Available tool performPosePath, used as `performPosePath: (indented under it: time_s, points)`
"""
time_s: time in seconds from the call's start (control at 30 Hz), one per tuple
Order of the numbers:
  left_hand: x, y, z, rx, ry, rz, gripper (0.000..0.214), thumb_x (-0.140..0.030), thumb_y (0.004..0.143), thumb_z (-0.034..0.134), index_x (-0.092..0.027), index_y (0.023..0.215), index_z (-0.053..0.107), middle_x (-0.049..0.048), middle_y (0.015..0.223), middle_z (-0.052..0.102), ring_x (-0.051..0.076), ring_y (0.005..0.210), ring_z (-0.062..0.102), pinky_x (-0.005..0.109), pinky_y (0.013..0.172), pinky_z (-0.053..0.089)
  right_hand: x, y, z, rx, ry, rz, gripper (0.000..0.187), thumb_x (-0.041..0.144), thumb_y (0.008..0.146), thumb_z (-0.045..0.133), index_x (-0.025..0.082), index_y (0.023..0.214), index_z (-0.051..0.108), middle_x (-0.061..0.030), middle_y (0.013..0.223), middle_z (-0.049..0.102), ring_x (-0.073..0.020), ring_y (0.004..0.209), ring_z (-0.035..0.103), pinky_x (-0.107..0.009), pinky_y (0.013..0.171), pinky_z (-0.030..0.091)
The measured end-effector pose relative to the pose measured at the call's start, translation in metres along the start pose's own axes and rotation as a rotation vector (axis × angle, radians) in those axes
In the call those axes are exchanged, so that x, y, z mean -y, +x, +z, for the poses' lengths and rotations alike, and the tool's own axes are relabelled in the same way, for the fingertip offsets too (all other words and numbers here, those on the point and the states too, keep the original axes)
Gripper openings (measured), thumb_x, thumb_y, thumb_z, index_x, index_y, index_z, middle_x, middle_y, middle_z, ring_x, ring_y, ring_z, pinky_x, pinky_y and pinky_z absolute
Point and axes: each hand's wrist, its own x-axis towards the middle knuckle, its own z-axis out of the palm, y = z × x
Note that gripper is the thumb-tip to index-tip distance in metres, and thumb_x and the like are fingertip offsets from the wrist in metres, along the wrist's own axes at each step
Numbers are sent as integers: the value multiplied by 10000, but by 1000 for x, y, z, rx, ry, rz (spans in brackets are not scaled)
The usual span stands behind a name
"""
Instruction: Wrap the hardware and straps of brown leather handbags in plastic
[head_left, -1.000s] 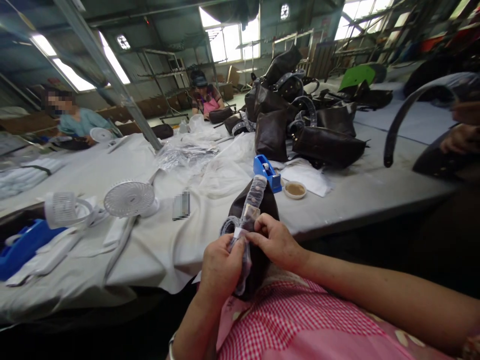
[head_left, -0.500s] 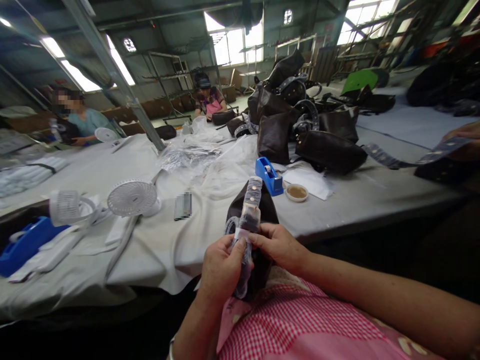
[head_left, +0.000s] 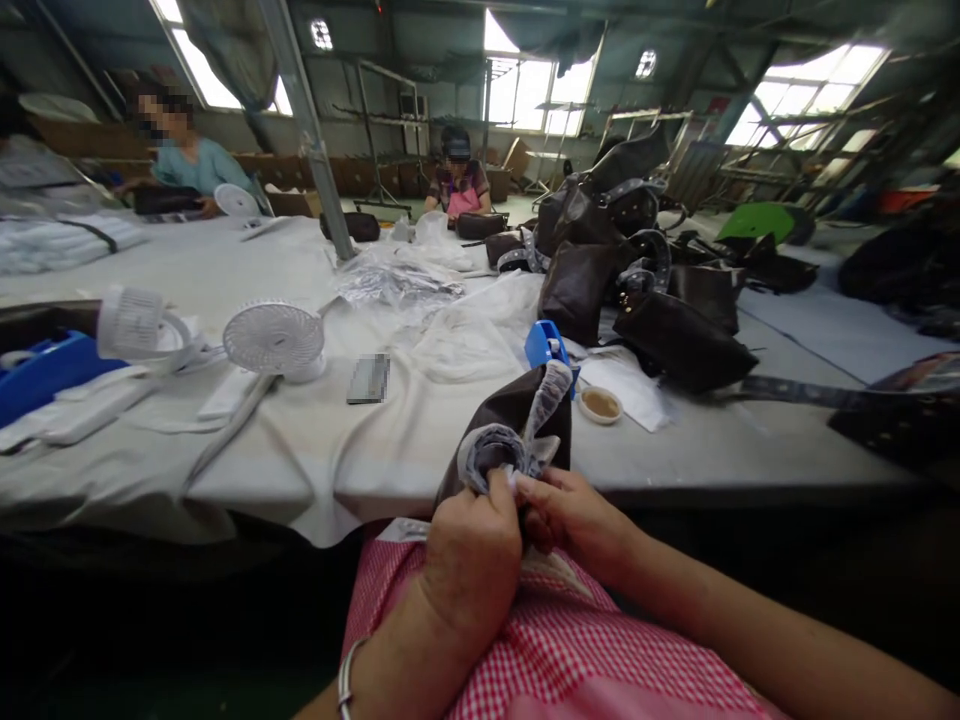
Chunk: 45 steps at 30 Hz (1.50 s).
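Note:
A dark brown leather bag leans upright against the table's front edge, close to my lap. Its coiled strap, wrapped in thin clear plastic, lies against the bag, and one wrapped length runs up to the bag's top. My left hand is closed on the strap's coil, thumb and fingers pinching near its lower side. Beside it my right hand pinches a small white piece at the same spot; whether that is paper or tape I cannot tell. The fingertips of both hands meet there and partly hide it.
Behind the bag stand a blue tape dispenser and a small round dish. A pile of dark bags lies at the right. Left are a white fan and a phone. Two people sit farther back.
The bag and strap have turned, so the coil now faces me more fully. My left hand has rolled over, its back now towards me. The view has shifted left.

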Motion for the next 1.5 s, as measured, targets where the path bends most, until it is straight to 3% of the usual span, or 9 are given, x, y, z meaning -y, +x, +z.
performPosePath:
  time_s: [0.13,0.4,0.67,0.93,1.03,1.27,1.5]
  points:
    - [-3,-4,2,25,7,20,166,-59,807,628,-74,961,687,57,580,660,259,485,641,335,436,514,-3,1,8,11,98,17,405,468,758,818,146,789,575,53,575,456,-71,498,388,-217,478,302]
    - [0,-14,12,-15,-136,-106,393,-108,876,569,-20,1258,535,88,698,704,254,546,675,347,494,546,-6,2,14,7,158,-8,389,447,769,813,160,806,553,61,576,453,-66,486,368,-207,464,280]
    - [3,-11,7,20,-288,-124,242,-170,923,527,-109,1148,591,56,663,708,240,538,679,320,489,529,-8,4,13,-2,110,-26,356,456,829,756,151,833,571,51,593,466,-70,494,387,-202,460,299]
    - [7,-9,10,148,-619,-256,321,-251,940,513,-197,1238,619,83,931,783,246,808,752,364,750,604,-16,5,7,-47,103,-48,358,467,829,755,146,850,597,45,607,500,-73,490,425,-196,447,353]
    - [5,-8,8,157,-587,-299,316,-251,931,513,-184,1218,627,85,919,788,253,778,755,358,709,603,-16,4,7,-69,113,-33,354,456,814,771,142,855,612,43,599,510,-75,483,432,-197,440,361]
    - [-2,-13,6,137,-334,-299,473,-274,918,517,-27,1321,536,129,752,756,271,611,719,361,577,571,-14,0,12,-83,171,-11,349,440,778,804,157,798,601,46,586,508,-76,472,433,-199,440,369]
    - [1,-12,3,192,-393,-252,350,-258,922,518,-123,1230,617,113,795,767,280,673,731,374,615,577,-18,2,13,-75,193,-40,355,433,769,812,164,766,582,51,559,498,-71,450,420,-193,423,350]
